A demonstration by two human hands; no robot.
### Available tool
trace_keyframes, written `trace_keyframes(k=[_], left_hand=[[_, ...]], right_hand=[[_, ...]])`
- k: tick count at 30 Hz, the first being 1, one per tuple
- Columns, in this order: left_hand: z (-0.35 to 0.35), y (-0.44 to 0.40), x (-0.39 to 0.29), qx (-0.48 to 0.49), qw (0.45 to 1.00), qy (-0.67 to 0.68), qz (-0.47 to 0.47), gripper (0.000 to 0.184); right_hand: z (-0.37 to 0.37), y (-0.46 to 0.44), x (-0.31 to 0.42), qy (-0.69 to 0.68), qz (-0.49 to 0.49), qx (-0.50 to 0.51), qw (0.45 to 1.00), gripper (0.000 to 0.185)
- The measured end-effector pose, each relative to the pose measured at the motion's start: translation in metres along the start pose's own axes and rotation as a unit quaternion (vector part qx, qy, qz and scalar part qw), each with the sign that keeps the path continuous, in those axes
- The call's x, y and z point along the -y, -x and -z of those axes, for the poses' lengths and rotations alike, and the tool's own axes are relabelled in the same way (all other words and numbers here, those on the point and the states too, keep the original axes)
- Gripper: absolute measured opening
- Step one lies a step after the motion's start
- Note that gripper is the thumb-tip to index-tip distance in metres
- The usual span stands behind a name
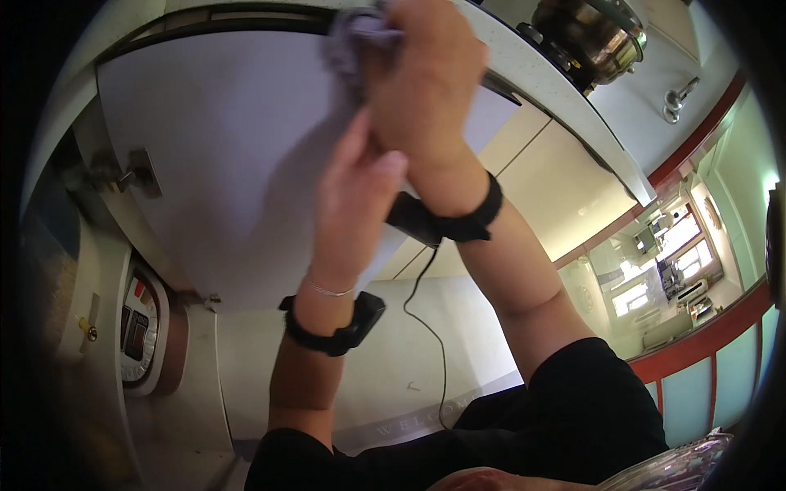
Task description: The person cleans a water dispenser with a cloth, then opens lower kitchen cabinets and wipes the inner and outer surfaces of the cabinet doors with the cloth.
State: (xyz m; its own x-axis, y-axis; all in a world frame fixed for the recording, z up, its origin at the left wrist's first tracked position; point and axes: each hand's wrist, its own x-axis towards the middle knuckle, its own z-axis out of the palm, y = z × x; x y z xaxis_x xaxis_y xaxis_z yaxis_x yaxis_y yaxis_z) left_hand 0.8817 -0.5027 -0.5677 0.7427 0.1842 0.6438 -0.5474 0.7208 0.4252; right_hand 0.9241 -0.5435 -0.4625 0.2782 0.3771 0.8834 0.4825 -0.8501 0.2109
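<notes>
My right hand (430,78) is closed on a crumpled grey cloth (352,49) near the upper edge of an open cabinet door (221,123). The cloth and hand are smeared by motion, and most of the right fingers are hidden. Just below, my left hand (352,200) is raised in front of the door's pale inner face, with its thumb apart from the fingers. Nothing shows in it. Its fingertips are partly covered by the right hand, so whether they touch the door I cannot tell.
A metal pot (594,37) stands on the stove at the upper right. A rice cooker (141,327) sits inside the cabinet at left. The door hinge (135,176) sticks out. A black cable (442,360) hangs from my right wristband (467,217). A welcome mat (409,424) lies below.
</notes>
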Motion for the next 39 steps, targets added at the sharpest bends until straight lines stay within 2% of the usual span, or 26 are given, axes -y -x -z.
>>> trace_keyframes(k=[1,2,3,5,8,9,10,12,14,17,18,19,21,22,24,26,27,28,30,31,32,35,37,39], left_hand=[[0.007,0.000,-0.006,0.005,1.000,0.000,0.000,0.045],[0.014,0.000,-0.011,-0.018,1.000,0.003,-0.023,0.045],[0.019,-0.001,-0.015,-0.041,0.998,0.006,-0.046,0.045],[0.023,-0.006,-0.028,-0.028,0.999,0.015,-0.038,0.045],[0.012,-0.003,-0.026,-0.058,0.997,0.054,-0.018,0.045],[0.010,-0.001,-0.017,-0.036,0.998,0.043,-0.008,0.045],[0.008,0.001,-0.008,-0.016,0.999,0.032,0.000,0.046],[0.003,0.004,0.001,0.072,0.993,0.013,0.092,0.049],[-0.007,0.013,0.015,0.109,0.984,-0.005,0.144,0.052],[-0.014,0.024,0.030,0.147,0.979,-0.007,0.140,0.055],[-0.016,0.023,0.025,0.162,0.976,-0.055,0.136,0.056],[-0.016,0.023,0.023,0.179,0.969,-0.104,0.132,0.058],[-0.009,0.019,0.030,0.153,0.977,-0.101,0.106,0.058],[-0.005,0.016,0.033,0.129,0.984,-0.098,0.079,0.059],[-0.001,0.011,0.027,0.102,0.991,-0.050,0.076,0.059],[0.002,0.006,0.013,0.047,0.998,-0.049,0.012,0.057],[0.002,0.001,0.006,0.064,0.997,-0.049,0.009,0.054],[0.000,0.000,0.003,0.063,0.997,-0.051,0.009,0.054],[-0.005,-0.001,-0.003,0.072,0.996,0.015,0.048,0.052],[-0.009,0.002,-0.005,0.077,0.992,0.023,0.098,0.051],[-0.012,0.005,0.002,0.077,0.992,0.020,0.094,0.051],[-0.018,0.017,0.021,0.117,0.988,0.010,0.097,0.052],[-0.022,0.020,0.016,0.231,0.957,-0.155,0.078,0.057],[-0.020,0.023,0.015,0.260,0.947,-0.178,0.064,0.058]], right_hand=[[0.000,-0.006,0.013,0.007,0.012,0.024,1.000,0.017],[-0.008,-0.010,0.020,-0.031,0.068,-0.071,0.995,0.013],[-0.013,-0.014,0.025,-0.068,0.102,-0.092,0.988,0.012],[-0.018,-0.024,0.032,-0.126,0.163,-0.137,0.969,0.011],[-0.010,-0.020,0.030,-0.085,0.122,-0.116,0.982,0.008],[-0.004,-0.018,0.021,-0.116,0.090,-0.066,0.987,0.008],[-0.018,-0.009,0.001,-0.117,0.103,-0.129,0.979,0.026],[-0.002,0.007,-0.027,-0.097,0.106,-0.078,0.987,0.031],[0.021,0.020,-0.052,-0.066,0.142,-0.042,0.987,0.041],[0.043,0.025,-0.071,-0.051,0.022,0.036,0.998,0.034],[0.047,0.022,-0.070,-0.069,-0.021,0.064,0.995,0.032],[0.046,0.019,-0.068,-0.069,-0.022,0.066,0.995,0.032],[0.039,0.008,-0.059,-0.086,-0.006,0.067,0.994,0.028],[0.033,0.001,-0.051,-0.079,0.073,0.036,0.994,0.027],[0.021,-0.013,-0.035,-0.093,0.111,0.072,0.987,0.033],[0.023,-0.027,0.000,-0.139,0.113,0.093,0.979,0.014],[0.017,-0.034,0.008,-0.095,0.121,0.098,0.983,0.023],[0.014,-0.034,0.012,-0.115,0.154,0.062,0.979,0.023],[0.015,-0.032,0.009,-0.123,0.148,0.064,0.979,0.023],[0.015,-0.029,0.003,-0.125,0.149,0.061,0.979,0.023],[0.015,-0.023,-0.011,-0.123,0.131,0.057,0.982,0.026],[0.030,0.001,-0.052,-0.097,0.063,0.072,0.991,0.031],[0.044,0.022,-0.075,-0.084,-0.014,0.071,0.994,0.030],[0.049,0.039,-0.091,-0.074,-0.011,0.066,0.995,0.035]])
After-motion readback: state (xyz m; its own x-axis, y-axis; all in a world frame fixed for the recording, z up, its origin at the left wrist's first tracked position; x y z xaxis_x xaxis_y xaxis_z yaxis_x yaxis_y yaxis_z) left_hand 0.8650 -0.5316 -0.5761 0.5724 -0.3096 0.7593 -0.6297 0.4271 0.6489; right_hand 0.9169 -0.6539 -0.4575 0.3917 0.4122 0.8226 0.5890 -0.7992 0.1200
